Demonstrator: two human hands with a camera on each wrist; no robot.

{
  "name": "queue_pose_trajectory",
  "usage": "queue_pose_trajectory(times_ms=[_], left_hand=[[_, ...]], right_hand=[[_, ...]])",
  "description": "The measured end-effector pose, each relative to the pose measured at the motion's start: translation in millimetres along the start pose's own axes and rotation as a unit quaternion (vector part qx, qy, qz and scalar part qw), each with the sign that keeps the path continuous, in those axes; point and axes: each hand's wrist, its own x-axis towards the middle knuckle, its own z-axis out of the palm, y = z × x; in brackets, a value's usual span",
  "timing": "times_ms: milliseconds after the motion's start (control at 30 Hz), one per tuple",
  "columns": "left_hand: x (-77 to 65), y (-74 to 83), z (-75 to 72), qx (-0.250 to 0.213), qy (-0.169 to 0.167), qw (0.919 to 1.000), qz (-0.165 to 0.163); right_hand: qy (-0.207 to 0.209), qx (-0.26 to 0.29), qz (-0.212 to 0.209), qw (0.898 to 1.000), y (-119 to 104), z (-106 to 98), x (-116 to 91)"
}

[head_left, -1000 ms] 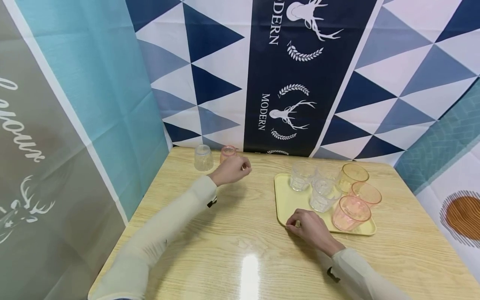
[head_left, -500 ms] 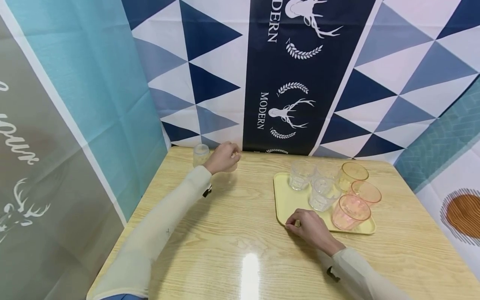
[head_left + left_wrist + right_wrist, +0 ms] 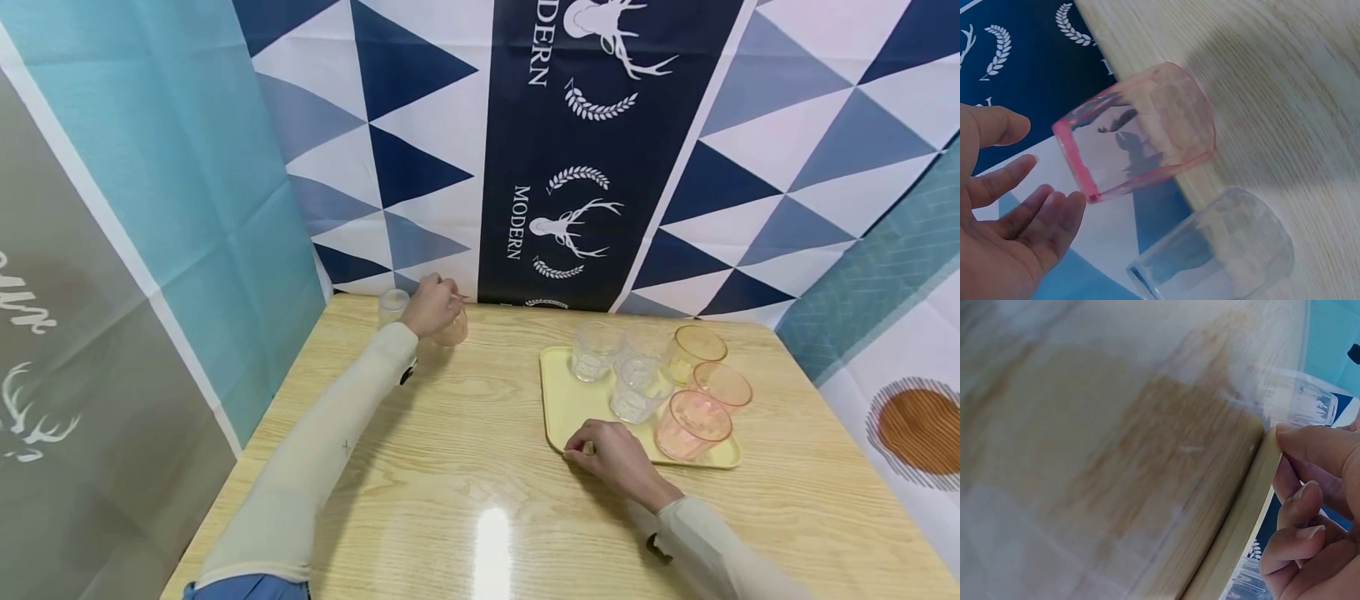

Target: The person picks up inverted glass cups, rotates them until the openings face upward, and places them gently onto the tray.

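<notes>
My left hand (image 3: pixel 431 307) reaches over a pink glass (image 3: pixel 452 331) that stands upside down at the table's back left. In the left wrist view, the spread fingers of that hand (image 3: pixel 1004 244) are right at the base of the pink glass (image 3: pixel 1175 137). A clear glass (image 3: pixel 389 307), also upturned, stands just left of it, partly behind the hand. My right hand (image 3: pixel 613 454) pinches the near left corner of a yellow tray (image 3: pixel 558 400). Seen from the right wrist, the thumb presses on the rim of the tray (image 3: pixel 1235 528), other fingers curled below.
Several glasses stand upright on the tray: clear ones (image 3: pixel 636 392), a yellow one (image 3: pixel 693 354) and pink ones (image 3: pixel 693 427). A patterned cloth wall (image 3: pixel 420 179) rises behind the wooden table (image 3: pixel 420 500), and another (image 3: pixel 225 217) at its left.
My left hand has moved back and to the left, first over the pink glass and now behind its base. The right hand stays on the tray's corner.
</notes>
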Motion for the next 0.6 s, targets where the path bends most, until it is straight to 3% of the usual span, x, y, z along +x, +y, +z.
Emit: queue_pose_trajectory(times_ms=[267,600], left_hand=[[0.4,-5.2,7.7,0.039,-0.016,0.9984,-0.038],[7.2,-8.4,15.7,0.076,-0.046,0.9952,-0.041]], right_hand=[[0.002,-0.003,-0.006,1.000,-3,0,1],[0.001,-0.017,-0.001,1.000,-5,-4,0]])
